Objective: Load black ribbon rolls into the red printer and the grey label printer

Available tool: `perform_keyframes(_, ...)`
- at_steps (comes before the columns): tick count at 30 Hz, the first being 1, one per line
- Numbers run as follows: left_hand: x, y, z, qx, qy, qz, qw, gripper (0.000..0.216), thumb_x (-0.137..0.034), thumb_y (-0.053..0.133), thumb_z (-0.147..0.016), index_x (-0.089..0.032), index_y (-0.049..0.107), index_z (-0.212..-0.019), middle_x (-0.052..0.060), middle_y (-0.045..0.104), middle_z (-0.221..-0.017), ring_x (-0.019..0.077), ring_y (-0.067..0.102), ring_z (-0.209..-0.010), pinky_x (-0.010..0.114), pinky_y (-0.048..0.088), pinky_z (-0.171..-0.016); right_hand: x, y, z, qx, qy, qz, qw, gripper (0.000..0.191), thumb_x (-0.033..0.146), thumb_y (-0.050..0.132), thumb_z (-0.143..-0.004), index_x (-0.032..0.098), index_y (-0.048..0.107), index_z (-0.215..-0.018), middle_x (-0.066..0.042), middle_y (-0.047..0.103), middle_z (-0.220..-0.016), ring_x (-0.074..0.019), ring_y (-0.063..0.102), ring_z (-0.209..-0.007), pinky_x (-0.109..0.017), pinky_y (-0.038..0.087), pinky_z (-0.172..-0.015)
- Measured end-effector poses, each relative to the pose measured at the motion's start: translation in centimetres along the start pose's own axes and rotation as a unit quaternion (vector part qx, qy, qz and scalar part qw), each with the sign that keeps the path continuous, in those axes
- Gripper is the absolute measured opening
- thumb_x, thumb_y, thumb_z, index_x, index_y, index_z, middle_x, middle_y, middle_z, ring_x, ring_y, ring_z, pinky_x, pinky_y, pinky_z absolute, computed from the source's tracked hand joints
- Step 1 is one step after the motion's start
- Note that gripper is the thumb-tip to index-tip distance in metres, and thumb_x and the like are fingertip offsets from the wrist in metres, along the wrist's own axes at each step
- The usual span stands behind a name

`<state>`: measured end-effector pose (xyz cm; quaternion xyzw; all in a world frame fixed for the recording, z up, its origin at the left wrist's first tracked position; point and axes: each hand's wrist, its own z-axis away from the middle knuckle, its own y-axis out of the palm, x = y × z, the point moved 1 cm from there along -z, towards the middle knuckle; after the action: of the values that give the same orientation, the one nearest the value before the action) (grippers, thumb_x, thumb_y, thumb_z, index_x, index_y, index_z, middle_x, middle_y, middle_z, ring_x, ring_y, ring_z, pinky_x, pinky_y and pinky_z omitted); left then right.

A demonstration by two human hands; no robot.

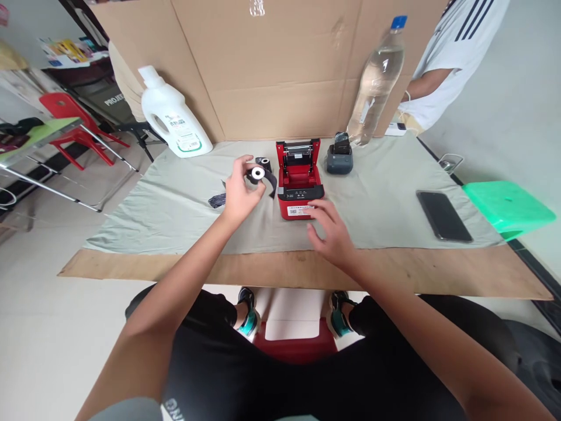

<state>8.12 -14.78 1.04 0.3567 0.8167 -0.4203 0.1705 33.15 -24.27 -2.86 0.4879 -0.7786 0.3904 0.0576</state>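
My left hand [243, 193] is closed on a small roll of black ribbon [258, 173] with a white core, and a loose dark strip hangs from it on the right. Just behind it another black roll [265, 162] rests on the cloth. A red label printer [300, 178] stands in the middle, its lid raised and its red bay showing. In front of the printer's lower right corner is my right hand [332, 233], fingers apart and holding nothing; whether the fingertips touch the casing I cannot tell. Crumpled black ribbon [217, 200] lies left of my left hand.
A small dark grey device [339, 159] sits right of the printer. Behind stand a white jug [175, 117], a tall water bottle [379, 82] and a cardboard panel [272, 70]. A phone [443, 215] lies at the right. Another person's arm [427, 85] shows behind the panel.
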Motion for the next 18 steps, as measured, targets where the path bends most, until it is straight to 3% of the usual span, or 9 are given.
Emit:
perform_keyframes(3, -3.7, -2.3, 3.2, 0.081, 0.040, 0.026, 0.996, 0.068, -0.023, 0.063, -0.083, -0.026, 0.039, -0.147, 0.006, 0.075, -0.124, 0.0235, 0.072, -0.112, 0.032, 0.062, -0.081, 2.0, -1.9, -3.1, 0.002, 0.034, -0.031, 0.999, 0.030, 0.025, 0.055, -0.097, 0.023, 0.065, -0.125, -0.016, 0.065, -0.133, -0.0307, 0.063, -0.125, -0.050, 0.052, -0.108)
perform_keyframes(7, -6.6, -2.8, 5.7, 0.130, 0.081, 0.088, 0.984, 0.073, -0.028, 0.062, -0.090, -0.031, 0.030, -0.156, 0.009, 0.072, -0.137, 0.0258, 0.073, -0.118, 0.035, 0.064, -0.082, 4.2, -1.7, -6.0, 0.112, 0.146, -0.140, 0.973, 0.027, 0.034, 0.064, -0.092, 0.021, 0.068, -0.115, -0.008, 0.075, -0.111, -0.0251, 0.068, -0.101, -0.042, 0.055, -0.094)
perform_keyframes(11, -6.8, -1.7, 5.9, 0.159, 0.076, 0.122, 0.977, 0.073, -0.031, 0.060, -0.097, -0.036, 0.024, -0.160, 0.010, 0.062, -0.152, 0.0285, 0.071, -0.125, 0.039, 0.066, -0.088, 4.3, -0.1, -6.5, 0.153, 0.242, -0.230, 0.930, 0.020, 0.027, 0.060, -0.088, 0.018, 0.068, -0.104, -0.003, 0.073, -0.097, -0.0184, 0.063, -0.084, -0.032, 0.051, -0.077)
perform_keyframes(14, -6.5, -1.2, 5.7, 0.168, 0.079, 0.128, 0.974, 0.074, -0.031, 0.059, -0.100, -0.039, 0.019, -0.162, 0.010, 0.055, -0.160, 0.0292, 0.067, -0.133, 0.041, 0.064, -0.097, 3.8, 0.4, -6.2, 0.131, 0.248, -0.211, 0.936, 0.024, 0.020, 0.055, -0.087, 0.018, 0.069, -0.106, -0.002, 0.071, -0.091, -0.0177, 0.059, -0.080, -0.030, 0.045, -0.074)
perform_keyframes(18, -6.1, -0.8, 5.9, 0.169, 0.100, 0.126, 0.973, 0.074, -0.028, 0.058, -0.101, -0.038, 0.019, -0.163, 0.011, 0.042, -0.169, 0.0287, 0.065, -0.136, 0.045, 0.059, -0.109, 3.3, 0.1, -6.2, 0.138, 0.259, -0.197, 0.935, 0.019, 0.024, 0.049, -0.094, 0.018, 0.063, -0.082, -0.001, 0.063, -0.078, -0.0159, 0.052, -0.073, -0.029, 0.038, -0.069)
